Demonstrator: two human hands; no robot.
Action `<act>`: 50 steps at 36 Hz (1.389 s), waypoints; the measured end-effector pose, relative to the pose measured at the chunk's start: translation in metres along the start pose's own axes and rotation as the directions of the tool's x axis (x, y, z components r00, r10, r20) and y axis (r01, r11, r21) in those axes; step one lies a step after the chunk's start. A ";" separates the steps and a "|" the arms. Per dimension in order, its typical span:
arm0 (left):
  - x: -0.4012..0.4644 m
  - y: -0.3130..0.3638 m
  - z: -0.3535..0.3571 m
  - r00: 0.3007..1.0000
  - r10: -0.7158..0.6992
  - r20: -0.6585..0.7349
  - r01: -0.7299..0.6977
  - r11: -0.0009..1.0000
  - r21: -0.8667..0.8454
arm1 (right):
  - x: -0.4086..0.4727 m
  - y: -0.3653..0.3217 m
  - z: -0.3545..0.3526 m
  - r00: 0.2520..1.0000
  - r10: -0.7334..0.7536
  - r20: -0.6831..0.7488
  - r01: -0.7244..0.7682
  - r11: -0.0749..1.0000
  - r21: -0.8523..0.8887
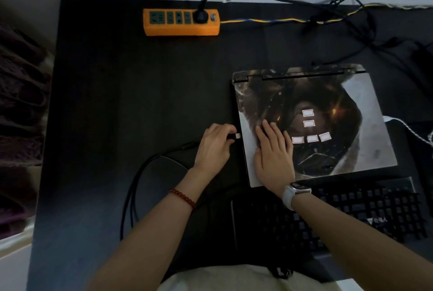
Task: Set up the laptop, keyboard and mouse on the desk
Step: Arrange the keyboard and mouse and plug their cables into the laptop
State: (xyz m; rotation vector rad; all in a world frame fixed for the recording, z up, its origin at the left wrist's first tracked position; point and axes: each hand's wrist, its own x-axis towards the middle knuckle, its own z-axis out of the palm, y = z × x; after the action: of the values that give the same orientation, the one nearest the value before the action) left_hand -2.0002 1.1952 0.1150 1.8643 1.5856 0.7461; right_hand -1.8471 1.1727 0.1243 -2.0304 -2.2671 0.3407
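The laptop lies closed on the dark desk, its lid covered with a printed picture and several small white stickers. My right hand rests flat on the lid's near left part, fingers straight. My left hand pinches a USB plug with a silver tip right at the laptop's left edge. Its black cable loops back over the desk toward me. A black keyboard lies in front of the laptop, partly under my right forearm. No mouse is visible.
An orange power strip with one black plug in it lies at the desk's far edge. Black and yellow-blue cables tangle at the far right. A white cable runs to the laptop's right. A grey round pad lies under my left wrist.
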 end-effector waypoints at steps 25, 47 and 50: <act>-0.010 -0.009 -0.001 0.999 0.026 -0.043 -0.023 0.997 0.069 | 0.002 0.000 0.001 1.000 -0.005 -0.006 0.004 1.000 -0.009; 0.001 -0.005 -0.006 0.963 -0.175 0.206 0.167 0.984 0.055 | 0.000 -0.002 -0.005 1.000 -0.008 0.018 0.009 0.999 -0.046; 0.003 -0.005 -0.004 0.904 -0.264 0.337 0.290 0.957 -0.027 | 0.000 -0.002 -0.005 1.000 0.000 0.024 0.001 0.998 -0.058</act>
State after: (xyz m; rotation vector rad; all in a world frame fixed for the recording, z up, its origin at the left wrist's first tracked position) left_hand -2.0062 1.1991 0.1145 1.5650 1.5330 0.3405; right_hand -1.8484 1.1730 0.1295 -2.0643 -2.3179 0.3049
